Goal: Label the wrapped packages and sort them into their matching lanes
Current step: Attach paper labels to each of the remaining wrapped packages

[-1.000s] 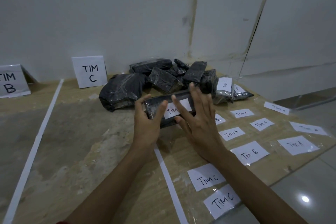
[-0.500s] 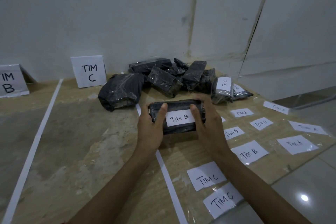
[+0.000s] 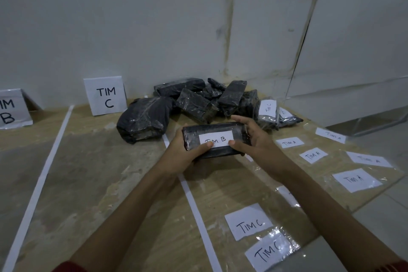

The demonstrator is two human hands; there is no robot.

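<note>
A black wrapped package with a white "TIM B" label is held over the table between both hands. My left hand grips its left end, thumb pressing the label's left edge. My right hand grips the right end, thumb at the label's right edge. Behind it lies a pile of black wrapped packages; one package in the pile carries a "TIM C" label. Standing lane signs read "TIM C" and "TIM B".
White tape lines divide the table into lanes. Loose paper labels lie at the right: "TIM A", "TIM C", and others. The table's right edge runs close by. A white wall stands behind.
My right hand came off the top of the label and took the package's right end. Both hands drew the package nearer and turned its "TIM B" label towards me.
</note>
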